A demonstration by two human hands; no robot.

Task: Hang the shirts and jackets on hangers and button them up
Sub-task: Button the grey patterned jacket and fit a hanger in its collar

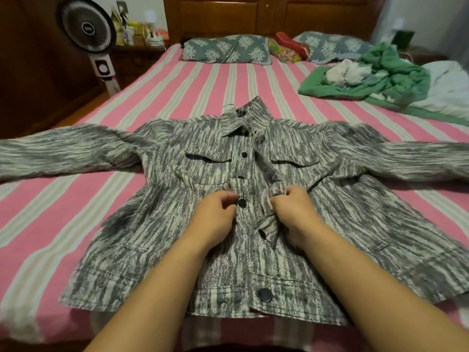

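Observation:
A grey-and-white streaked jacket lies face up on the bed, sleeves spread to both sides, with a thin hanger hook poking out at the collar. Dark buttons run down its front; the bottom button is fastened at the hem. My left hand rests on the left front panel, fingers curled beside a middle button. My right hand pinches the folded-back edge of the right front placket, lifting it off the jacket.
The bed has a pink-and-white striped sheet. Two blue patterned pillows lie at the wooden headboard. A heap of green and white clothes sits at the back right. A standing fan is left of the bed.

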